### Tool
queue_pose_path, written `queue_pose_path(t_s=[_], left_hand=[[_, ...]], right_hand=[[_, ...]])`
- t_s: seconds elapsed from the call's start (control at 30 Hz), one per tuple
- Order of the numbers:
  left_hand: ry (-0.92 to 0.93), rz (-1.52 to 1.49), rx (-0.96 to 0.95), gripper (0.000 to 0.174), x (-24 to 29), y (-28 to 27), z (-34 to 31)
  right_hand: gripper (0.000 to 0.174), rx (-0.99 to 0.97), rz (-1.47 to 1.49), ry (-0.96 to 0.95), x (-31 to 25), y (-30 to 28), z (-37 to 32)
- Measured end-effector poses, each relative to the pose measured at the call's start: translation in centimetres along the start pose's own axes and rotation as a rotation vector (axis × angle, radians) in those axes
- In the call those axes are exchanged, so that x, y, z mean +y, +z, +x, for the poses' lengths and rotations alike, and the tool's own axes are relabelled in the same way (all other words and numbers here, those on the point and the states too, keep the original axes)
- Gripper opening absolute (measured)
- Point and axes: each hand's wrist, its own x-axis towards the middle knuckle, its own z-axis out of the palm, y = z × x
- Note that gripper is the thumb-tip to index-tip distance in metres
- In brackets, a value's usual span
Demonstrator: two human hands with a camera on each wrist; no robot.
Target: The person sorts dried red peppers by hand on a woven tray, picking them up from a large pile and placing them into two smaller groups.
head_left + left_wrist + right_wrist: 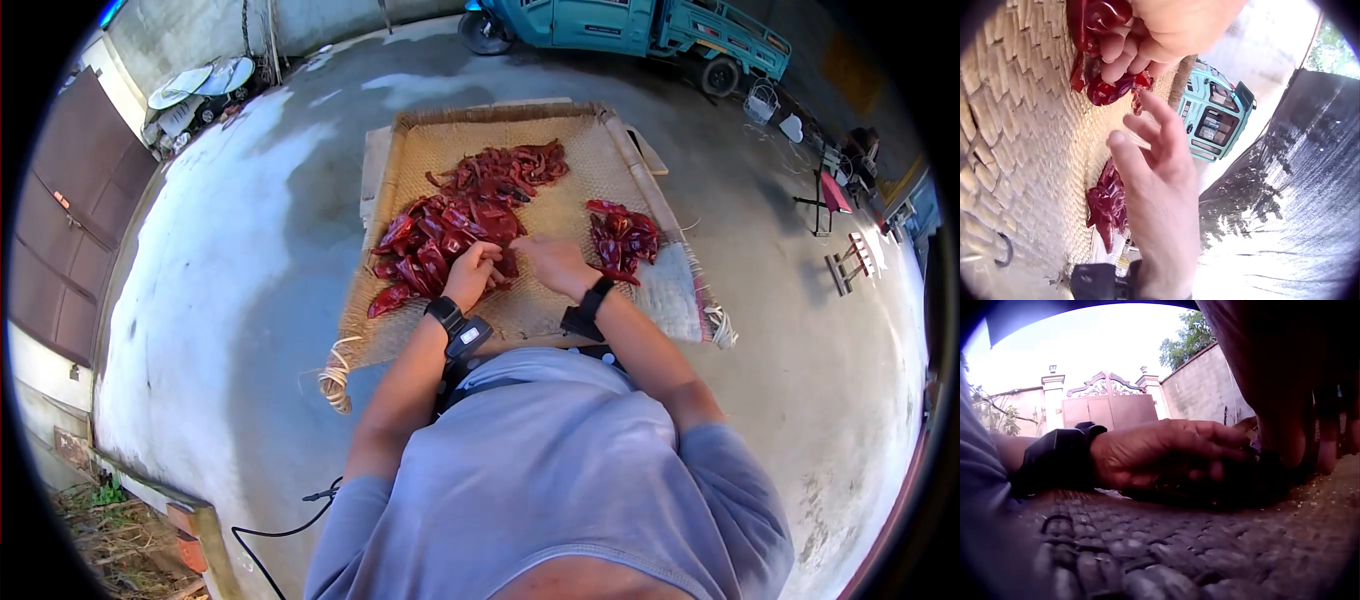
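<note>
Glossy dried red chili peppers lie on a woven mat. My left hand (472, 275) is at the near edge of the large left pile (430, 245). In the left wrist view its curled fingers (1124, 59) grip a wrinkled red chili pepper (1110, 12), with another chili (1107, 92) under the fingertips. My right hand (556, 265) hovers just right of it, fingers loosely bent and thumb apart, nothing between them in the left wrist view. In the right wrist view, dark shadow hides what lies beneath the left hand (1166, 450).
The mat (560, 310) has a raised rim and rope-bound corners. A smaller chili pile (622, 240) sits at its right, and thinner, darker chilies (510, 168) lie toward the back. A teal three-wheeled truck (600, 25) stands beyond, and small stools (850, 262) stand off to the right.
</note>
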Motion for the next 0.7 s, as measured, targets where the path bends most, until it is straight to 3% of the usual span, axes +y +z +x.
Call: queue_pose_path(t_s=[0.1,0.3,0.4,0.47,0.6,0.7], left_hand=[[-0.009,-0.013,0.016,0.029,-0.3,0.0,0.0],[-0.012,0.112,0.001,0.031,0.7,0.5,-0.5],[0.011,0.126,0.008,0.034,-0.1,0.4,-0.2],[-0.014,0.082,0.035,0.036,-0.7,0.2,0.1],[0.125,0.279,0.013,0.033,0.3,0.3,-0.6],[0.12,0.304,-0.044,0.031,0.3,0.5,-0.6]], right_hand=[[0.027,-0.121,0.102,-0.005,-0.2,1.0,1.3],[0.017,0.093,0.05,-0.182,1.2,1.6,2.0],[0.024,-0.177,-0.097,-0.082,1.8,2.2,1.5],[0.021,-0.097,-0.047,-0.074,2.6,1.9,1.3],[0.013,-0.013,0.069,-0.087,3.3,1.0,0.8],[0.016,-0.077,0.217,0.048,1.2,-1.3,0.1]])
